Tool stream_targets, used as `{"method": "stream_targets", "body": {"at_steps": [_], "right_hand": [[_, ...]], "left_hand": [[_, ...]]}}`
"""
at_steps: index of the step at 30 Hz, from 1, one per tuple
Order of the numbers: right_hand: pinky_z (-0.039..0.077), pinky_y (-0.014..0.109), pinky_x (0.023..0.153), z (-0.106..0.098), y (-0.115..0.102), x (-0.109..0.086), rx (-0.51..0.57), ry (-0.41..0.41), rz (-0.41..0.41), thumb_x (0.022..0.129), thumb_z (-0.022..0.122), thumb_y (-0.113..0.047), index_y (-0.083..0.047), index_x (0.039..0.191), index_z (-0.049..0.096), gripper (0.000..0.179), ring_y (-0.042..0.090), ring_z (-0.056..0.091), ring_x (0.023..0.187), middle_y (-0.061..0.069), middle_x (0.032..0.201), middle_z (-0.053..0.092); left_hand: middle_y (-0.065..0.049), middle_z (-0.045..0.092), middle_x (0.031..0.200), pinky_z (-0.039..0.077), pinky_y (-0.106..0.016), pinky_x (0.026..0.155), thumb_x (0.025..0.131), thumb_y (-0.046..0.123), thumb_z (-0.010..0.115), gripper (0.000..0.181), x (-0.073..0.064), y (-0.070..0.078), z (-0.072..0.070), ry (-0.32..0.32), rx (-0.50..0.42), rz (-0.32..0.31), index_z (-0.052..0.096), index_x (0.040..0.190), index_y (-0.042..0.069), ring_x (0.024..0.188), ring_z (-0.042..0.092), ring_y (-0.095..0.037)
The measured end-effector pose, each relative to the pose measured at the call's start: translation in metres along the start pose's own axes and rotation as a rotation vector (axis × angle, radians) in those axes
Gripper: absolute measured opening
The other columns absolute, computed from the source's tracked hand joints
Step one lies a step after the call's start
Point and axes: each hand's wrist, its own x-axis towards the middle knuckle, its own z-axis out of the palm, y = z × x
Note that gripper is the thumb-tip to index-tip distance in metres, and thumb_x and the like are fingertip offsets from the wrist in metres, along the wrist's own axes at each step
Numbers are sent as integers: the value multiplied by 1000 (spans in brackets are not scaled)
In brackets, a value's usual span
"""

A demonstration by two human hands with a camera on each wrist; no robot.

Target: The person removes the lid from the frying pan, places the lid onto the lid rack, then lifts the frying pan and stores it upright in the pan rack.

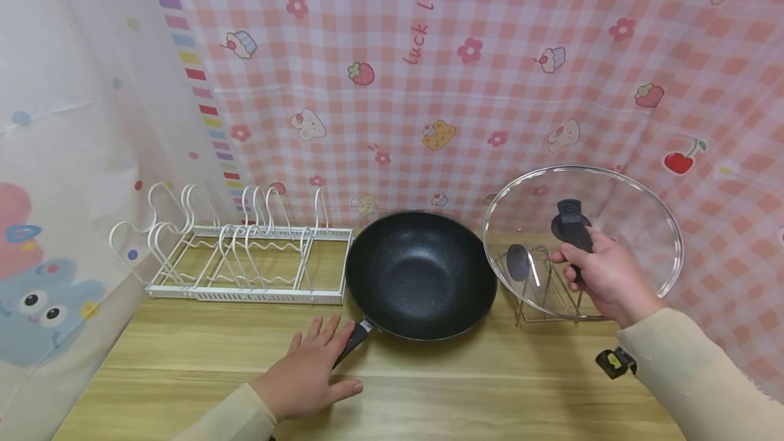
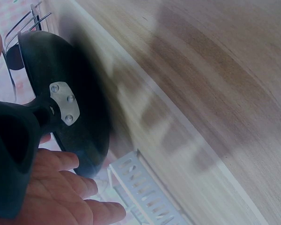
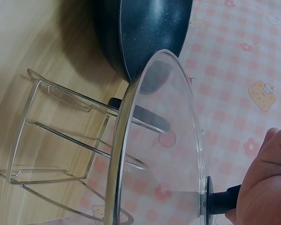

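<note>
A black wok (image 1: 422, 278) sits on the wooden table with its black handle (image 1: 351, 347) pointing toward the front left. Beside that handle is my left hand (image 1: 306, 373), fingers spread and straight; in the left wrist view the fingers lie uncurled along the handle's far side. My right hand (image 1: 612, 278) grips the black handle (image 1: 571, 213) of a large clear glass lid (image 1: 643, 216) with a metal rim. The lid is held raised and tilted at the wok's right, in front of a small wire stand (image 3: 23, 126).
A white rack (image 1: 269, 296) with several upright wire loops stands left of the wok. A dark oval piece (image 1: 518, 263) shows through the lid at the wire stand. Pink checked cloth (image 1: 392, 107) hangs behind the table. A small black device (image 1: 615, 363) sits at my right sleeve.
</note>
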Motion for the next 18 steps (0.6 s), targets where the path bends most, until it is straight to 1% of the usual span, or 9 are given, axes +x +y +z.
{"method": "stream_targets", "body": {"at_steps": [6,11,16,18], "right_hand": [[49,23,57,-5,1,0,-14,6,2,113,43,-17,2,165,3,69,2,52,61,-12,90,65],[49,22,56,-9,2,-1,10,14,-4,112,44,-16,4,163,6,67,3,52,60,-12,88,66],[49,22,57,-12,4,-4,-9,34,-13,112,45,-16,6,161,7,66,2,51,61,-11,89,64],[49,21,56,-13,5,-4,13,42,-16,111,46,-15,6,161,9,65,2,51,61,-10,88,64]], "left_hand": [[-24,28,171,26,-83,114,91,66,71,97,0,0,0,2,2,1,35,164,12,156,23,-56],[-25,29,170,26,-83,114,91,66,70,98,0,0,0,4,-3,2,36,164,11,156,23,-56],[-25,28,170,25,-82,115,91,66,70,97,1,-1,1,4,-4,0,36,164,12,157,22,-56],[-25,28,170,24,-82,115,92,65,70,96,1,-1,1,4,-4,0,36,164,11,157,22,-56]]}}
